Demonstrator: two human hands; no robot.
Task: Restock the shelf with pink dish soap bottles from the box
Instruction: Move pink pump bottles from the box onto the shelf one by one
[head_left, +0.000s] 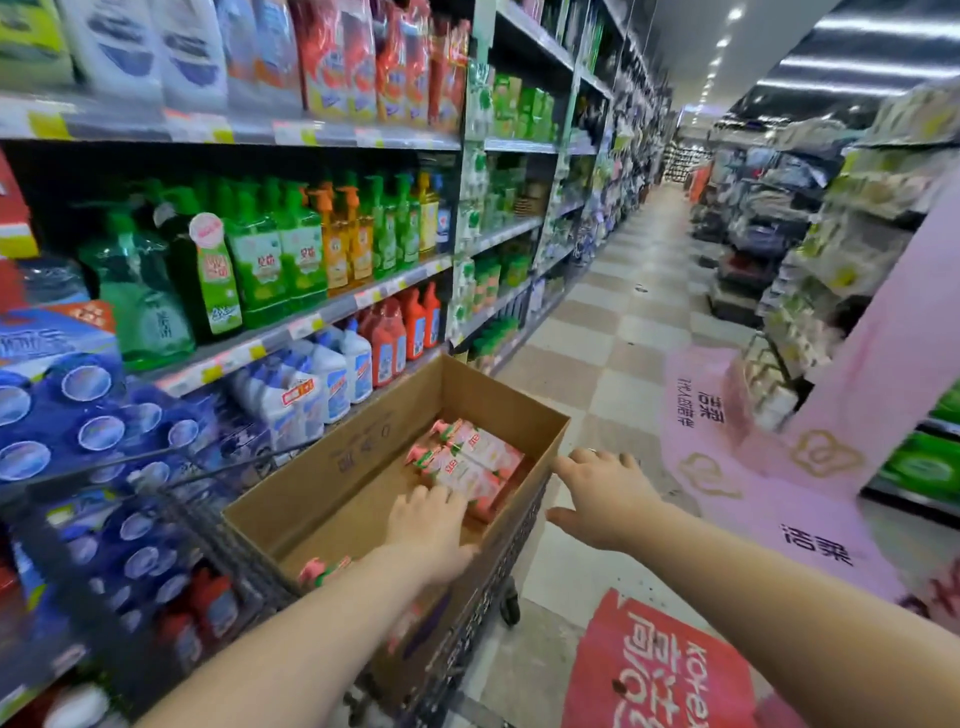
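Note:
An open cardboard box (498, 405) rides in a dark shopping cart. Several pink dish soap bottles (478, 457) lie flat inside it toward the far end, and another pink bottle (319, 569) lies at the near end. My left hand (428, 525) reaches down into the box with its fingers over the nearest pink bottle; whether they grip it cannot be told. My right hand (602, 493) hovers with spread fingers just past the box's right rim, holding nothing. The shelf (311, 325) on the left carries green and orange soap bottles.
The shopping cart (483, 597) stands in the aisle close to the left shelving. Lower shelves hold white and red bottles (363, 358) and blue packs (104, 431). Pink and red floor stickers (660, 670) lie to the right. A pink display (883, 364) stands at right.

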